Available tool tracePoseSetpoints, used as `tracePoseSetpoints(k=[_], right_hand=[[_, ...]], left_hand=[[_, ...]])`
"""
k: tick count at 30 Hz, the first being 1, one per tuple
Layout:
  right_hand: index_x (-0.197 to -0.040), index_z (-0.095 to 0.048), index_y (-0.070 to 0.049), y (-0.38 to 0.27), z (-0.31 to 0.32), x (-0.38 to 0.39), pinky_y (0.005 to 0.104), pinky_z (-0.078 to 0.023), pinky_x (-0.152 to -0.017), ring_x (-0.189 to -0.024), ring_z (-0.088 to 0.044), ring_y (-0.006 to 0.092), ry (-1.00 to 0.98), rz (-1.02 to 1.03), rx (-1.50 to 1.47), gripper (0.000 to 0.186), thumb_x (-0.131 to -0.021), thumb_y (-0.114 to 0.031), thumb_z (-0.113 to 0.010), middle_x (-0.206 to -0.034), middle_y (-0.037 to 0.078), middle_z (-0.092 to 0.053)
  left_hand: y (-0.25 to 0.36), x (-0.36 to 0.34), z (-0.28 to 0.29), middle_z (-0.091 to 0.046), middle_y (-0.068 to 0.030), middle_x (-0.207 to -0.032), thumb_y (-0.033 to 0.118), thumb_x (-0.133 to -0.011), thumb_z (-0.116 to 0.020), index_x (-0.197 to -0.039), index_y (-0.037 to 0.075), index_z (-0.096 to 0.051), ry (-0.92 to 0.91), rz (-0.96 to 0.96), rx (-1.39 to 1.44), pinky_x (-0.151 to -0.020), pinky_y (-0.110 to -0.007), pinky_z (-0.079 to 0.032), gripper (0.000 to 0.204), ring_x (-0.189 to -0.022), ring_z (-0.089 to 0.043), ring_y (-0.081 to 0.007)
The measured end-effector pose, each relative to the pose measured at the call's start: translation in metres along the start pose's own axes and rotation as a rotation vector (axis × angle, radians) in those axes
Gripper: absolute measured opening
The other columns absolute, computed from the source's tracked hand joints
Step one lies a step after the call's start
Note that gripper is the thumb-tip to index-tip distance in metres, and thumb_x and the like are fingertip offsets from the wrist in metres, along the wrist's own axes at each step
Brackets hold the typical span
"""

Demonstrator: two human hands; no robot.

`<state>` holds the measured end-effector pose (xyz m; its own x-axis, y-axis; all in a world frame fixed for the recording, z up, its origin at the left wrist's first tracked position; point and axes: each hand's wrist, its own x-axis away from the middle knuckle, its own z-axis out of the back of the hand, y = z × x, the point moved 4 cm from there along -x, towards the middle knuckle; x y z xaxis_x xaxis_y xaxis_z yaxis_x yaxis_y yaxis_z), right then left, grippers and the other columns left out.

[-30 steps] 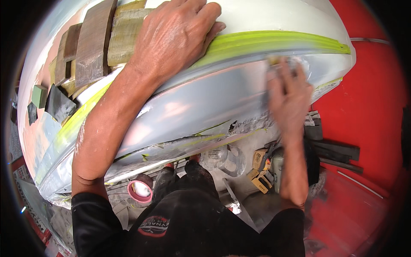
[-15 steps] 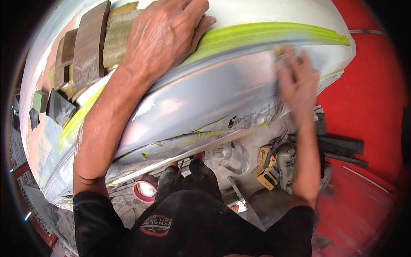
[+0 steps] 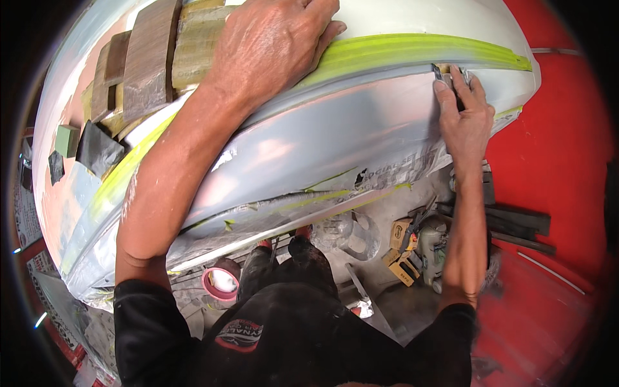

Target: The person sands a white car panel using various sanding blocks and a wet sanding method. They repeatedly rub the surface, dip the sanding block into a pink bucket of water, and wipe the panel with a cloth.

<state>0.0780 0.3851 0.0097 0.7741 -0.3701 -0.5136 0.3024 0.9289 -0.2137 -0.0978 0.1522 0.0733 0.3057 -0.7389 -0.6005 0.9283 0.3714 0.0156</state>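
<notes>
A large curved body panel in grey and white primer, with pinkish patches and a lime-green band, spans the upper view. My left hand rests on its upper surface, fingers loosely bent and partly cut off by the top edge, beside several wooden and yellowish blocks. My right hand is closed on a small yellow-and-dark pad pressed against the grey strip just below the band. A green block and dark squares of sheet lie at the panel's left.
Below are my legs and feet, a pink-rimmed container with white material, yellow boxes, a grey-green canister, a transparent object on the floor and dark strips. A red surface fills the right side.
My right hand, blurred earlier, has moved rightward and upward along the panel and now shows sharply. My left hand stays on the upper surface, slightly shifted in the picture.
</notes>
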Motion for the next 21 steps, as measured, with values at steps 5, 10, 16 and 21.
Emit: tracePoseSetpoints(k=[5, 10, 16, 21], right_hand=[[-0.128, -0.073, -0.009, -0.094, 0.006, 0.033, 0.0486, -0.044, -0.094, -0.107, -0.062, 0.039, -0.075, 0.17, -0.094, 0.044, -0.093, -0.034, -0.07, -0.131, 0.029, -0.064], [-0.127, -0.074, -0.014, -0.003, -0.003, 0.002, 0.0485, -0.044, -0.096, -0.105, -0.061, 0.038, 0.049, 0.02, 0.008, 0.042, -0.092, -0.036, -0.072, -0.141, 0.026, -0.058], [-0.134, -0.07, -0.013, -0.083, 0.0, 0.03, 0.0511, -0.045, -0.097, -0.114, -0.063, 0.0408, -0.049, 0.169, -0.008, 0.046, -0.094, -0.037, -0.069, -0.131, 0.031, -0.064], [-0.134, -0.069, -0.012, 0.007, 0.002, -0.002, 0.0525, -0.045, -0.099, -0.119, -0.064, 0.0425, 0.018, 0.012, 0.061, 0.046, -0.096, -0.037, -0.066, -0.125, 0.034, -0.065]], left_hand=[[-0.001, 0.005, 0.001, -0.059, -0.0133, -0.08, 0.02, -0.093, -0.068, -0.087, 0.004, -0.057, 0.008, 0.008, -0.013, -0.071, -0.045, -0.052, 0.02, -0.079, -0.06, -0.0324], [0.0, 0.002, 0.002, -0.059, -0.0137, -0.081, 0.02, -0.093, -0.068, -0.087, 0.004, -0.057, 0.023, -0.009, -0.007, -0.071, -0.045, -0.053, 0.02, -0.08, -0.061, -0.033], [-0.003, 0.004, 0.0, -0.059, -0.0141, -0.082, 0.02, -0.093, -0.068, -0.087, 0.004, -0.058, 0.034, -0.005, 0.004, -0.072, -0.046, -0.053, 0.019, -0.081, -0.061, -0.0335], [0.0, 0.003, 0.002, -0.06, -0.0147, -0.082, 0.019, -0.092, -0.068, -0.088, 0.004, -0.058, 0.028, -0.009, 0.013, -0.073, -0.047, -0.053, 0.019, -0.082, -0.062, -0.0341]])
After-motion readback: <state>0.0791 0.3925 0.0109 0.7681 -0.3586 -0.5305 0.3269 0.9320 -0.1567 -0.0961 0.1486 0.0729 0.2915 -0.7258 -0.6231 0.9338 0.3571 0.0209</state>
